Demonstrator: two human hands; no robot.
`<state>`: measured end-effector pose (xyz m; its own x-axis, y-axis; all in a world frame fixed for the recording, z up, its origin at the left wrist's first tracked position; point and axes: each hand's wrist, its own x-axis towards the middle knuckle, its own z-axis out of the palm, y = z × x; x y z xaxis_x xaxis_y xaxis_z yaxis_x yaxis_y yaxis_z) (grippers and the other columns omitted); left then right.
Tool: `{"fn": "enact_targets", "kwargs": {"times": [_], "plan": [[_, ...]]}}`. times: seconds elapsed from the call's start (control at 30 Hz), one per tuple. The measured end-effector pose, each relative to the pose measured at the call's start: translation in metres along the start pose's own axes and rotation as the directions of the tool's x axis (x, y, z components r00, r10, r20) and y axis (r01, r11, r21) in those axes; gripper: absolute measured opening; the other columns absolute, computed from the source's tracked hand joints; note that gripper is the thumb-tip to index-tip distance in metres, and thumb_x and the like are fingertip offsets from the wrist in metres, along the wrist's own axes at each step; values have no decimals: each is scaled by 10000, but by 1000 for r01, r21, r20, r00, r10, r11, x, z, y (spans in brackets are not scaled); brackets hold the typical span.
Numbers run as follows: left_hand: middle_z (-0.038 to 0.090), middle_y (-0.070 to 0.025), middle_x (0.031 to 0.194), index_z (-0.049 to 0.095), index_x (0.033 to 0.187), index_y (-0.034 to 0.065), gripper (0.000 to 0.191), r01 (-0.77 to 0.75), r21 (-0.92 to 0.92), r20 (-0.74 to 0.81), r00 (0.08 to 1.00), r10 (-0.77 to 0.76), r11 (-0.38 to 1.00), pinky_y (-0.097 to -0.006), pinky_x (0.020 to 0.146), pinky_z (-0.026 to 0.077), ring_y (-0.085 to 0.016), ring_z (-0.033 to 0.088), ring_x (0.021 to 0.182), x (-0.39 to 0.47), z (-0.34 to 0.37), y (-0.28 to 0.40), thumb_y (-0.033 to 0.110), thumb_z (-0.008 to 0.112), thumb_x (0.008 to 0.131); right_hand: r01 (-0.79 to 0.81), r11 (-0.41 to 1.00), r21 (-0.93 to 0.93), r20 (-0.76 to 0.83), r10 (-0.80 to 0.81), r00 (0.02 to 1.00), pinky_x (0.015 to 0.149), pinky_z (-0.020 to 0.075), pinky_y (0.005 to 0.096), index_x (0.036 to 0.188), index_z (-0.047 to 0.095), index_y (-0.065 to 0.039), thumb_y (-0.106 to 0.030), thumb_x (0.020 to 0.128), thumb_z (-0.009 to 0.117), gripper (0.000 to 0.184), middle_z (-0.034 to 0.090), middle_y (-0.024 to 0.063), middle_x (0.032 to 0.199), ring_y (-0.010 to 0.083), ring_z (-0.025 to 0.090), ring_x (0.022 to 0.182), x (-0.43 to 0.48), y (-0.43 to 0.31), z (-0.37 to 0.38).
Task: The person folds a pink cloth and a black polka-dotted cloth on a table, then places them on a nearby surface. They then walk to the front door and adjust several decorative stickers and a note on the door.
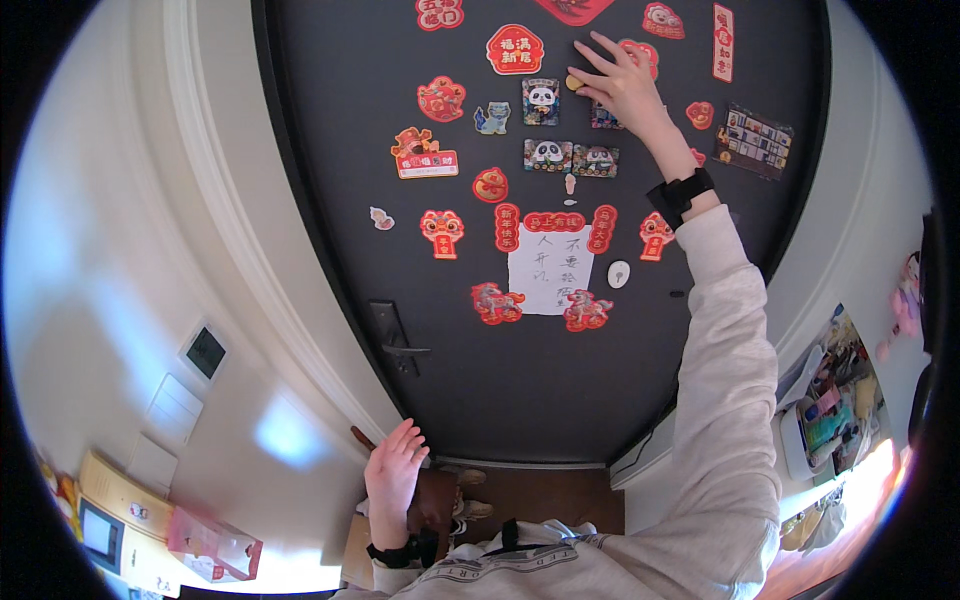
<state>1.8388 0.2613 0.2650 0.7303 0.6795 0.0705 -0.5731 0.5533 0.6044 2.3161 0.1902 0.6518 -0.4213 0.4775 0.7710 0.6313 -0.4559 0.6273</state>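
Observation:
On the dark door, my right hand reaches up among the magnets. Its thumb and index finger close around the edge of a small round gold-coloured piece, possibly a peephole cover; the other fingers spread above it. Just left of that piece is a panda magnet, and two more panda magnets sit below. Another picture magnet is partly hidden by my hand. My left hand hangs low at the left by the door frame, holding nothing, its fingers loosely extended.
A handwritten paper sheet sits among red festive magnets. The black door handle is at lower left. A wall panel hangs left. Shoes lie on the floor; a filled white bin stands right.

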Motion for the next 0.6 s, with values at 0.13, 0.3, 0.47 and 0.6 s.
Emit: {"fn": "enact_targets", "kwargs": {"times": [0.13, 0.3, 0.47, 0.6], "plan": [[549, -118, 1179, 427, 1313, -46, 512, 17, -18, 6, 1000, -17, 1000, -384, 976, 372, -232, 506, 1079, 5, -1, -2, 320, 366, 960, 30, 999, 39, 38, -31, 999, 966, 369, 416, 1059, 704, -185, -255, 761, 693, 307, 469, -39, 1391, 189, 399, 1288, 5, 2, 0], [536, -131, 1199, 407, 1325, -60, 520, 43, -46, 6, 999, -43, 998, -370, 981, 379, -235, 501, 1100, 14, -4, -6, 307, 379, 959, 21, 988, 154, -16, -19, 1000, 939, 421, 389, 949, 728, -130, -218, 723, 717, 243, 495, -38, 1362, 193, 404, 1280, 8, 1, 1], [552, -117, 1185, 434, 1311, -42, 508, 73, 8, -24, 997, -73, 997, -377, 973, 378, -229, 506, 1083, 19, -3, -9, 317, 374, 957, 23, 975, 219, -68, -8, 998, 910, 452, 373, 898, 733, -108, -201, 714, 726, 206, 513, -41, 1345, 210, 426, 1264, 10, 1, 8], [562, -109, 1176, 464, 1291, -35, 496, 60, 1, -28, 998, -60, 998, -377, 969, 379, -225, 509, 1071, 23, -4, -11, 317, 379, 952, -6, 960, 280, -77, 29, 997, 933, 441, 388, 871, 740, -108, -239, 696, 749, 219, 519, -34, 1342, 228, 429, 1266, 11, 1, 8]]}}
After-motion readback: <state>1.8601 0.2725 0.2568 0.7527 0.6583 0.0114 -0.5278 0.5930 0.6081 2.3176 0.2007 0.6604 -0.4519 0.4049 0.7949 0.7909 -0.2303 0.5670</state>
